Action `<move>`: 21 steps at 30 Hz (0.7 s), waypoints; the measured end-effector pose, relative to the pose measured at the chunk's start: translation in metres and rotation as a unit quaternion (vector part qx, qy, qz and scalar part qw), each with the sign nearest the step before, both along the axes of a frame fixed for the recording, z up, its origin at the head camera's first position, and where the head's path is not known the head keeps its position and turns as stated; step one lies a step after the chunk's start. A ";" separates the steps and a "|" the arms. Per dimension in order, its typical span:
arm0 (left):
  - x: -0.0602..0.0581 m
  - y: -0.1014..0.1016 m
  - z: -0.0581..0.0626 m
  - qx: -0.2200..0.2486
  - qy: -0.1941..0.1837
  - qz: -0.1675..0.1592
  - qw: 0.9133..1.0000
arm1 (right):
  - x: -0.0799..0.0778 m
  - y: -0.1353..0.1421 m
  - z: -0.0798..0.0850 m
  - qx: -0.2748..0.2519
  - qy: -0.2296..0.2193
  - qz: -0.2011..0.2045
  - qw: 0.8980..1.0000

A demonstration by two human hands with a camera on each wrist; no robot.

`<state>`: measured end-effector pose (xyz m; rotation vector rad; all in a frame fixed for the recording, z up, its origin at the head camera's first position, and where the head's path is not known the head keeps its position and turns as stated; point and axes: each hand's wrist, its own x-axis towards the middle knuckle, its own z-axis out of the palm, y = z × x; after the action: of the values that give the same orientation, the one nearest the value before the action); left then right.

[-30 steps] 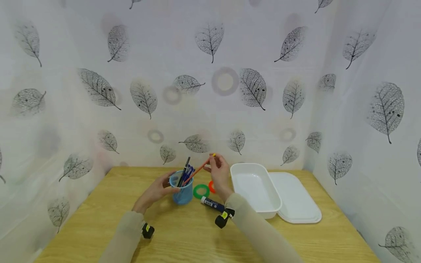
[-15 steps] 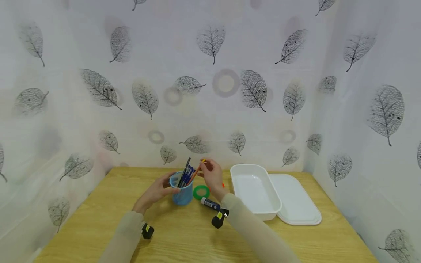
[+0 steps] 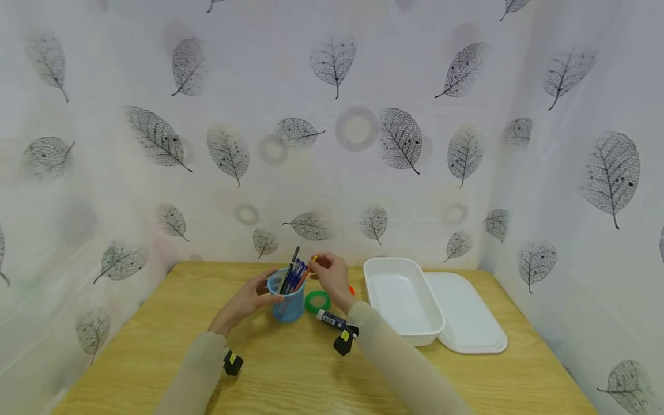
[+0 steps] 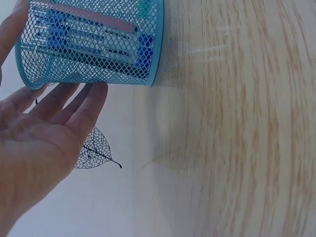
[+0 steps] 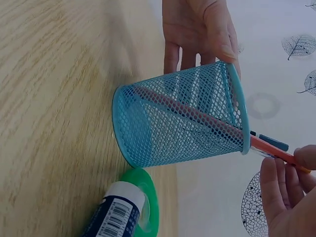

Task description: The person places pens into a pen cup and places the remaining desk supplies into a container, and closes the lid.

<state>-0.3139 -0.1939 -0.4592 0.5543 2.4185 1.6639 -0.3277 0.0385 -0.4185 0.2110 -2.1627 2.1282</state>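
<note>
My left hand (image 3: 249, 300) grips a light blue mesh pen holder (image 3: 289, 309) near its rim, with the thumb on the near side and fingers behind. The holder stands upright on the table, with several blue pens (image 3: 293, 278) and a dark pencil (image 3: 295, 254) leaning in it. My right hand (image 3: 334, 276) pinches the yellow upper end of an orange pencil (image 5: 270, 149). Through the mesh, that pencil's lower part shows inside the holder, slanting down to the base.
A green tape roll (image 5: 153, 197) lies right beside the holder, with a dark blue, white-capped glue stick (image 3: 331, 319) in front. An orange ring (image 3: 352, 290) is mostly hidden behind my right wrist. Farther right, a white box (image 3: 402, 300) stands next to its white lid (image 3: 469, 317).
My right hand has moved left and down, and the orange pencil has slid deeper into the holder and become steeper. The left hand has stayed on the holder.
</note>
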 end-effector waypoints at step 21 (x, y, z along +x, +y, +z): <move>0.000 0.000 0.001 -0.004 0.001 0.003 1.000 | -0.003 0.004 -0.006 0.042 -0.005 0.023 0.999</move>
<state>-0.3139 -0.1940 -0.4583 0.5494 2.4287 1.6567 -0.3304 0.0428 -0.4250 0.2587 -2.2765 2.0693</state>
